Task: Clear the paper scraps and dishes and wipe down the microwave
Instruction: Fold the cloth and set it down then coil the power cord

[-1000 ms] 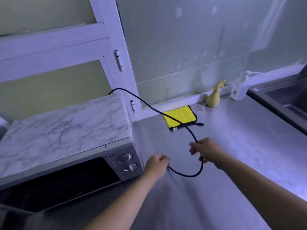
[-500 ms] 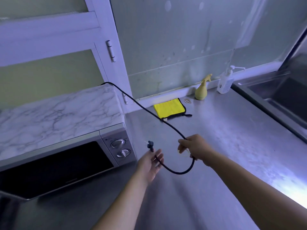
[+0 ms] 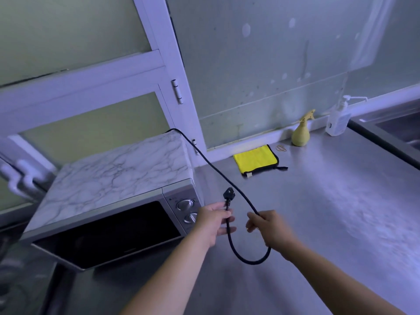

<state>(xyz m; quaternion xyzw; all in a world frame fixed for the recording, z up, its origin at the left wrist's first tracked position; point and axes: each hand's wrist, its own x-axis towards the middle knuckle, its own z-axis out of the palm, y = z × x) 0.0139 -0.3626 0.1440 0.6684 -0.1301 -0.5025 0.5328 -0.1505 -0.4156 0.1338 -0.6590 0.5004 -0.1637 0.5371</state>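
A silver microwave [image 3: 118, 230] with a marble-patterned top and a dark door stands on the steel counter at the left. Its black power cord [image 3: 211, 165] runs from behind its back right corner, loops down in front of me and ends in a plug [image 3: 229, 193] that points up. My left hand [image 3: 213, 221] grips the cord just below the plug, in front of the microwave's knobs. Right of it, my right hand [image 3: 269, 227] holds the cord further along. A folded yellow cloth [image 3: 255, 158] lies by the back wall.
A yellow spray bottle [image 3: 301, 133] and a clear pump dispenser [image 3: 338, 119] stand against the glass back panel. A small rubber band [image 3: 281, 148] lies beside the cloth. A sink [image 3: 400, 128] is set in at the far right. The steel counter [image 3: 329, 201] stretches to the right.
My left hand has taken hold of the cord near the plug and lifted it, so the plug now stands up. My view has swung right, so the microwave sits more to the centre.
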